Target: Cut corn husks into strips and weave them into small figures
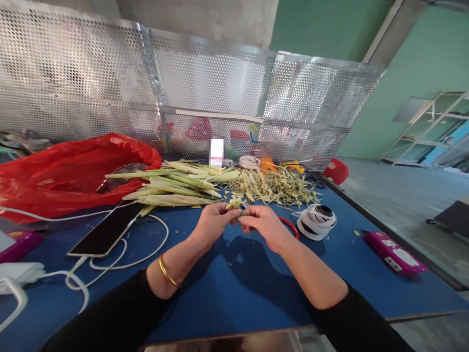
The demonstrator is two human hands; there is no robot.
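Note:
My left hand and my right hand meet over the blue table, fingertips pinched on a small pale green plant piece that sticks up between them. Just behind my left hand lie long pale green stalks in a loose pile. A heap of short yellow-green trimmings sits behind my right hand. Red scissor-like handles show beside my right hand, partly hidden by it. The exact shape of the held piece is partly covered by my fingers.
A spool of white cord and a purple packet are on the right. To the left are a red plastic bag, a tablet and white cables. A perforated metal screen stands along the back.

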